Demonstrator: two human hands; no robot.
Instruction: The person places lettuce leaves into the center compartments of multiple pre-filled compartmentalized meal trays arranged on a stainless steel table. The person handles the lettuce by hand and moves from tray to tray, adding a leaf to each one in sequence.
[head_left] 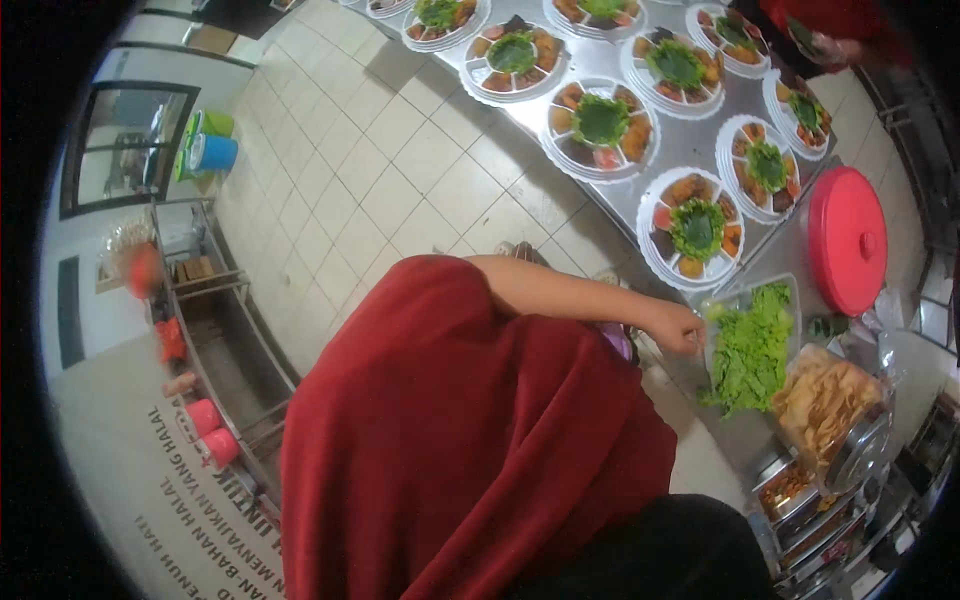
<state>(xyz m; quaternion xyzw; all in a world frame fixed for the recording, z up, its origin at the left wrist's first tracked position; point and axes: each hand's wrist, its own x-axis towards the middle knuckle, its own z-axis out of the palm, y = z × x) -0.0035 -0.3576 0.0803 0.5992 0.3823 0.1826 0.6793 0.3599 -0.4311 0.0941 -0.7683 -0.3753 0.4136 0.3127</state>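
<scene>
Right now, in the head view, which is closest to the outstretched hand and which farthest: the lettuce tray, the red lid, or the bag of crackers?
From the hand:
1. Lettuce tray, right beside the fingertips.
2. Bag of crackers, past the tray, lower in the picture.
3. Red lid, farther up the steel table.

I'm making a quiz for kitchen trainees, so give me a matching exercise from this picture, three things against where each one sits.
Things:
1. lettuce
2. red lid
3. crackers

Places:
A. right end of the steel table, past the plates
B. clear tray by the hand
C. clear bag beside the tray

Pairs: 1-B, 2-A, 3-C
</scene>
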